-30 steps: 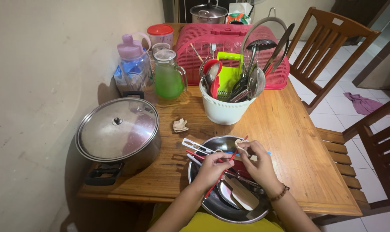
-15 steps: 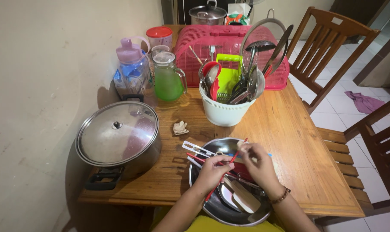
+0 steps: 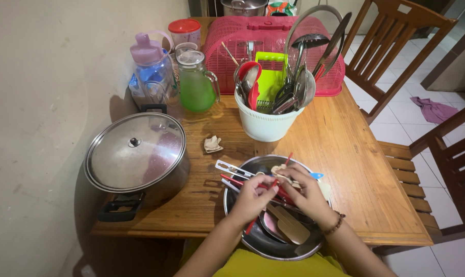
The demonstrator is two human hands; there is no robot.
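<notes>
Head view, hands: the left hand [image 3: 253,197] pinches a red chopstick [image 3: 267,195] over the steel bowl [image 3: 243,225]; the right hand [image 3: 307,195] pinches a small pale scrap [image 3: 279,169] against its upper end.
Bowl: it overhangs the tabletop [image 3: 345,169] edge (near the person's lap).
Risk: I judge a downward push could tip it, spilling the spatula [image 3: 289,228].
Slip: the thin chopstick may twist loose.

Two wooden chairs [image 3: 396,48] — one lidded pot [image 3: 135,154] — one green jug [image 3: 195,87]
</notes>
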